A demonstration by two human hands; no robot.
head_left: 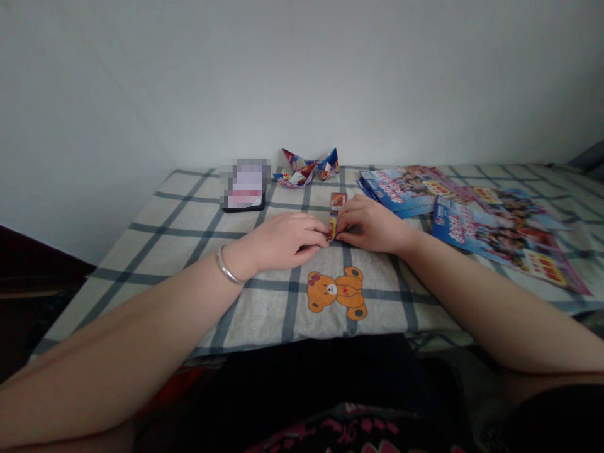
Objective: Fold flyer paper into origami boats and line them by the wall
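A small folded strip of printed paper (333,228), coloured red, yellow and blue, lies on the checked tablecloth (264,302) between my hands. My left hand (292,238), with a silver bangle on its wrist, has its fingers together at the strip's left edge. From the right, my right hand (370,225) pinches the strip's other edge between thumb and fingers. The strip's lower part is partly hidden by the fingertips. Just in front of the hands, an orange teddy bear print (333,291) shows on the cloth.
Behind the hands stands a folded paper shape (306,170) with pointed corners. A phone (245,189), its screen blurred, lies to its left. Printed flyers (401,189) are stacked at the right, with another flyer (500,239) nearer my right forearm. A wall (292,82) borders the table's back.
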